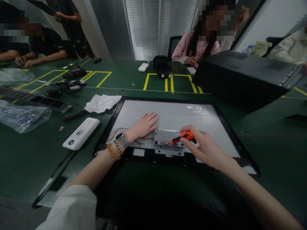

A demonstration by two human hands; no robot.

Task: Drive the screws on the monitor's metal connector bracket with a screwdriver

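A monitor panel lies face down on the green table, its grey metal back up inside a black frame. My left hand rests flat on the panel with fingers stretched out, just left of a small metal circuit cover. My right hand grips an orange-and-black screwdriver; its tip points left onto the metal cover. Thin wires run along the panel near my left wrist, which wears a watch and a bead bracelet.
A white power bank and a crumpled white cloth lie left of the panel. A black monitor back shell stands at the right. Plastic bags, cables and tools sit far left. Other people sit around the table's far side.
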